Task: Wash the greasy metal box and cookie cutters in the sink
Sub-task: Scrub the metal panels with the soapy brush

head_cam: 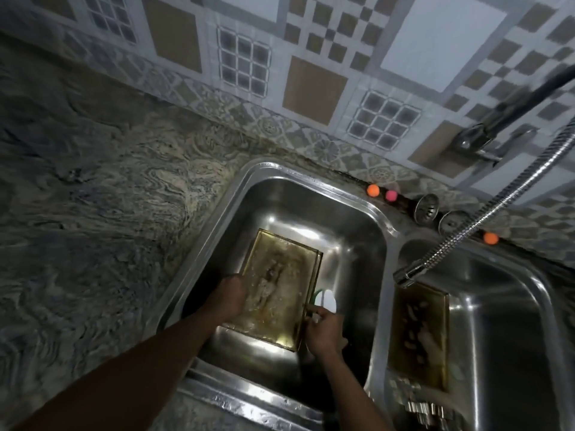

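scrubbing was judged underway — metal box (280, 284) gripped at nine o'clock by left hand (228, 298), pinched at three by right hand (323, 331) — rinsing judged next.

I see a brassy, brown-smeared metal box (280, 287), a swirly grey-and-beige counter (109, 197) at left, tan-and-white checked tiles (326, 35) far, a pink ball (391, 195).

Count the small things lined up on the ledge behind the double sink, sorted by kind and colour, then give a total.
Orange balls: 2
Pink ball: 1
Metal strainers: 2
Total: 5
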Tool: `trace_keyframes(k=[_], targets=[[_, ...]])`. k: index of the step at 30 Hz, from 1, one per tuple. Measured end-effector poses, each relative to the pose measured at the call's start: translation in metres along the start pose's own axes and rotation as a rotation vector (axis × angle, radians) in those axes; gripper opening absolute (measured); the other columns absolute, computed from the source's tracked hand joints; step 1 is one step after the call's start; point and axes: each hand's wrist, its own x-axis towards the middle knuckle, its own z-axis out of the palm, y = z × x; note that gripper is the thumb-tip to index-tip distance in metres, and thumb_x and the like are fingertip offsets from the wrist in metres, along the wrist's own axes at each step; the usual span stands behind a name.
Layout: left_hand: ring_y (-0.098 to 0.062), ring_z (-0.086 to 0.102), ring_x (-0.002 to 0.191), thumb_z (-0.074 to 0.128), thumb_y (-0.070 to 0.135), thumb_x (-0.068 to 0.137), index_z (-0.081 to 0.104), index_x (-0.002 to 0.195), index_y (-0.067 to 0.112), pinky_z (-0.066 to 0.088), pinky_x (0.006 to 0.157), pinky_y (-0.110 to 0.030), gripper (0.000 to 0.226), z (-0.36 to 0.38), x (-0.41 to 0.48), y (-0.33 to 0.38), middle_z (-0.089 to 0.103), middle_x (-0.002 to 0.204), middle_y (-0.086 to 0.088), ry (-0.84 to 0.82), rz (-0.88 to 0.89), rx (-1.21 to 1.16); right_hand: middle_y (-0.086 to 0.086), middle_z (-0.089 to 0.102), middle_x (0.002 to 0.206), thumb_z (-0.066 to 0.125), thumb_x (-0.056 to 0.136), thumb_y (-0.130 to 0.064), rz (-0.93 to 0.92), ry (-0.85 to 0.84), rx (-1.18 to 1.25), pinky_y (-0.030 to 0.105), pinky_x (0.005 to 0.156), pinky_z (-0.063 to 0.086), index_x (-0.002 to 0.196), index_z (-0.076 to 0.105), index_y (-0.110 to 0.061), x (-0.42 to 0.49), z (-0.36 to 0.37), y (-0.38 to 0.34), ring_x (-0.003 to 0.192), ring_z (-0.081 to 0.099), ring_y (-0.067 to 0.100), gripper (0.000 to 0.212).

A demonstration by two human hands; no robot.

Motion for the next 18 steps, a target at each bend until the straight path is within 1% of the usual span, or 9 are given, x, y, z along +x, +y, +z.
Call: trace_keyframes(k=[2, 4, 5, 8, 10, 12, 14, 16, 18], targets=[[-0.03, 0.063, 0.111, 0.056, 0.012, 0.095, 0.063, 0.12, 0.003, 0.05, 0.091, -0.033, 0.028, 0.0, -0.001, -0.001, 0.065, 0.118, -0.011, 0.001, -0.021, 0.004, -0.008, 0.057, 0.116, 0.06, 0.088, -0.022, 0.001, -0.005, -0.053, 0.041, 0.1, 0.037, 0.087, 0.069, -0.046, -0.018, -0.014, -0.02, 0.102, 0.061, 0.015, 0.025], [-0.023, 0.064, 0.108, 0.061, 0.014, 0.092, 0.064, 0.119, 0.005, 0.051, 0.091, -0.028, 0.029, -0.002, -0.002, -0.002, 0.066, 0.117, -0.007, -0.049, 0.015, -0.005, -0.006, 0.047, 0.119, 0.059, 0.092, -0.024, 0.001, -0.016, -0.095, 0.044, 0.101, 0.031, 0.105, 0.067, -0.045, -0.025, -0.024, -0.026, 0.108, 0.058, 0.018, 0.026], [-0.021, 0.063, 0.11, 0.061, 0.013, 0.092, 0.063, 0.119, 0.005, 0.049, 0.092, -0.025, 0.028, -0.006, -0.006, 0.0, 0.066, 0.118, -0.006, -0.09, 0.044, -0.001, -0.004, 0.044, 0.121, 0.058, 0.092, -0.025, -0.003, -0.027, -0.105, 0.046, 0.104, 0.028, 0.11, 0.066, -0.044, -0.026, -0.026, -0.024, 0.11, 0.057, 0.019, 0.027], [-0.02, 0.061, 0.113, 0.063, 0.01, 0.092, 0.059, 0.122, 0.009, 0.045, 0.098, -0.024, 0.03, -0.011, -0.013, 0.001, 0.063, 0.124, -0.008, -0.163, 0.153, -0.064, -0.001, 0.045, 0.127, 0.06, 0.092, -0.031, -0.025, -0.074, -0.108, 0.049, 0.109, 0.025, 0.115, 0.064, -0.042, -0.033, -0.031, -0.023, 0.115, 0.055, 0.021, 0.026], [-0.016, 0.062, 0.107, 0.067, 0.014, 0.09, 0.061, 0.115, 0.02, 0.048, 0.096, -0.029, 0.027, -0.013, -0.016, -0.001, 0.064, 0.12, -0.002, -0.114, 0.174, -0.186, 0.0, 0.048, 0.131, 0.06, 0.091, -0.034, -0.026, -0.099, -0.119, 0.051, 0.109, 0.025, 0.119, 0.064, -0.04, -0.034, -0.031, -0.02, 0.118, 0.053, 0.021, 0.028], [-0.013, 0.061, 0.101, 0.062, 0.018, 0.094, 0.063, 0.108, 0.022, 0.048, 0.088, -0.026, 0.015, -0.012, -0.021, 0.0, 0.063, 0.109, 0.004, -0.059, 0.169, -0.242, 0.003, 0.047, 0.135, 0.059, 0.092, -0.033, -0.011, -0.117, -0.133, 0.053, 0.11, 0.023, 0.126, 0.059, -0.036, -0.037, -0.032, -0.018, 0.122, 0.051, 0.023, 0.034], [-0.014, 0.062, 0.1, 0.057, 0.018, 0.096, 0.063, 0.104, 0.021, 0.047, 0.085, -0.024, 0.01, -0.007, -0.021, 0.001, 0.062, 0.104, 0.004, 0.007, 0.166, -0.24, 0.005, 0.043, 0.136, 0.059, 0.092, -0.032, -0.008, -0.11, -0.153, 0.05, 0.111, 0.023, 0.132, 0.054, -0.033, -0.038, -0.035, -0.018, 0.124, 0.049, 0.024, 0.04], [-0.014, 0.062, 0.101, 0.063, 0.018, 0.092, 0.064, 0.106, 0.02, 0.047, 0.089, -0.024, 0.014, -0.003, -0.022, -0.002, 0.063, 0.108, 0.001, 0.033, 0.218, -0.194, 0.007, 0.039, 0.134, 0.057, 0.093, -0.029, 0.01, -0.088, -0.176, 0.048, 0.111, 0.024, 0.134, 0.052, -0.03, -0.039, -0.039, -0.018, 0.123, 0.049, 0.026, 0.042], [-0.015, 0.062, 0.103, 0.072, 0.018, 0.083, 0.066, 0.111, 0.016, 0.05, 0.094, -0.029, 0.029, 0.001, -0.021, -0.009, 0.064, 0.113, -0.002, 0.029, 0.257, -0.169, 0.008, 0.038, 0.133, 0.055, 0.094, -0.027, 0.01, -0.08, -0.178, 0.048, 0.111, 0.024, 0.133, 0.053, -0.028, -0.038, -0.039, -0.019, 0.122, 0.048, 0.028, 0.039]])
